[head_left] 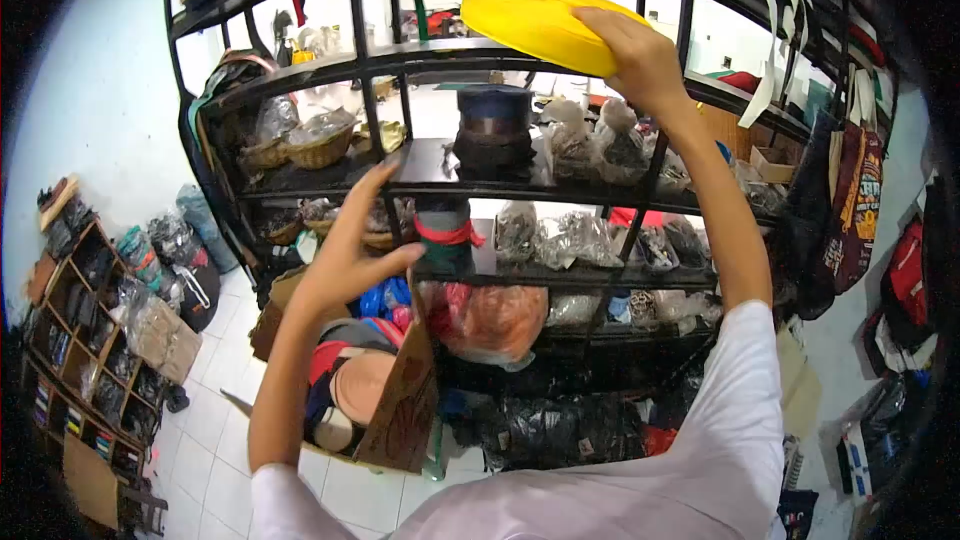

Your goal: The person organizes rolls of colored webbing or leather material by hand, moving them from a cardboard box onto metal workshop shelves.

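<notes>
A flat, round yellow roll (540, 22) is held up in front of the upper part of the black metal rack. My right hand (635, 55) grips its right edge, fingers on top. My left hand (365, 245) is raised at the left of centre with thumb and fingers apart, holding nothing. Below it stands an open cardboard box (405, 410) with rolls of material inside, one of them peach coloured (362, 386). Dark stacked rolls (493, 130) sit on the middle shelf, between my two hands.
Wicker baskets (320, 148) and plastic bags of small parts (612, 143) line the shelves (420, 162). White straps (768, 50) hang at upper right. A wooden cubbyhole unit (82, 315) stands at left. Black plastic bundles (560, 432) lie under the rack, and bags (855, 200) hang at right.
</notes>
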Tool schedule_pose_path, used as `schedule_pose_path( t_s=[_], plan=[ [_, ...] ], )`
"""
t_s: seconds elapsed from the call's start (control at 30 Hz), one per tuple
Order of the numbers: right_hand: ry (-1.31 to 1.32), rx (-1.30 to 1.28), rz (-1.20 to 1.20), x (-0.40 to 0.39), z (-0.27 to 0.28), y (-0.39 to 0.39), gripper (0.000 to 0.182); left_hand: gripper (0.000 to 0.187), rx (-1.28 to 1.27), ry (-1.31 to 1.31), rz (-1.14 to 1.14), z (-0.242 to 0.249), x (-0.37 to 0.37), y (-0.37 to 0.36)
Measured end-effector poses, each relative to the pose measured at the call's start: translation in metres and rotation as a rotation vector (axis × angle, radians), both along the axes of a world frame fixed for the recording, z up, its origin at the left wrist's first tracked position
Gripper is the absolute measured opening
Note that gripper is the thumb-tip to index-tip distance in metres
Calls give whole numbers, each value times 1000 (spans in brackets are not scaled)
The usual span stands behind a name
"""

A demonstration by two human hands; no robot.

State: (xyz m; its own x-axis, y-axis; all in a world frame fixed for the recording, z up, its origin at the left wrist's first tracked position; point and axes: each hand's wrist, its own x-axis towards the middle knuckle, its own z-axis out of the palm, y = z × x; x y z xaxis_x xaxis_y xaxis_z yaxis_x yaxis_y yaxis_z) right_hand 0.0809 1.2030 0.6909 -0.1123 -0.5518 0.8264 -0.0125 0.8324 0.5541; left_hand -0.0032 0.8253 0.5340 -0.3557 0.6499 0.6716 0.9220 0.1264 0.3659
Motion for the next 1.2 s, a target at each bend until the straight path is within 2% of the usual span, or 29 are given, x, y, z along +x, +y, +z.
schedule_pose_path(
  t_s=[0.03,0.07,0.17,0.2,0.27,0.3,0.4,0.43,0.53,0.57,0.6,0.7,0.8,0.83,0.87,0.9,0.93,0.97,1.0,1.03,1.07,1.1,1.13,1.2],
  plan=[
    [8,37,-67,-15,9,20,55,90,-10,-254,30,-12,7,-14],
    [10,71,-136,-29,16,40,56,87,-8,-332,43,-24,7,-30],
    [-80,-9,-168,-72,29,92,60,76,24,-600,277,-61,10,-74],
    [-85,-10,-160,-86,27,106,60,76,24,-605,286,-67,13,-77],
    [-342,-224,-485,-105,28,131,61,73,112,-675,374,-69,20,-79],
    [-438,-247,-562,-110,30,138,61,71,80,-645,392,-65,28,-75],
    [-503,-300,-617,-123,39,175,70,71,30,-656,381,-61,34,-65],
    [-462,-239,-548,-121,42,189,71,72,-41,-633,425,-52,39,-59],
    [-611,-159,-383,-116,44,215,66,70,-19,-673,322,-44,27,-48],
    [-614,-218,-406,-116,37,220,65,67,43,-733,269,-46,19,-42],
    [-657,-175,-259,-114,38,224,63,63,-34,-538,261,-50,3,-41],
    [-941,-337,-209,-112,49,223,64,61,-42,-665,324,-66,-23,-36],
    [-978,-416,-243,-101,46,203,65,59,-74,-692,332,-92,-53,-42],
    [-987,-358,-221,-105,44,204,64,58,-47,-755,359,-100,-54,-46],
    [-972,-403,-212,-108,33,203,62,57,-16,-838,405,-115,-51,-58],
    [-860,-252,-269,-114,29,211,59,55,-33,-717,437,-143,-71,-82],
    [-762,-219,-167,-122,18,227,56,54,-35,-716,438,-166,-89,-106],
    [-884,-339,-120,-111,19,213,55,50,78,-1055,515,-144,-64,-97],
    [-718,-300,-302,-115,17,216,57,48,-39,-737,417,-182,-92,-135],
    [-615,-410,-139,-115,1,215,59,52,-130,-790,529,-203,-105,-163],
    [-621,-352,-436,-131,7,247,61,57,-231,-844,634,-223,-117,-189],
    [-481,-292,-337,-124,-7,235,56,60,-296,-689,755,-226,-111,-201],
    [-305,-207,-177,-106,-29,208,50,60,-385,-860,801,-199,-88,-187],
    [-107,-218,117,-80,-86,148,40,56,-584,-1064,990,-194,-78,-180]
  ],
)
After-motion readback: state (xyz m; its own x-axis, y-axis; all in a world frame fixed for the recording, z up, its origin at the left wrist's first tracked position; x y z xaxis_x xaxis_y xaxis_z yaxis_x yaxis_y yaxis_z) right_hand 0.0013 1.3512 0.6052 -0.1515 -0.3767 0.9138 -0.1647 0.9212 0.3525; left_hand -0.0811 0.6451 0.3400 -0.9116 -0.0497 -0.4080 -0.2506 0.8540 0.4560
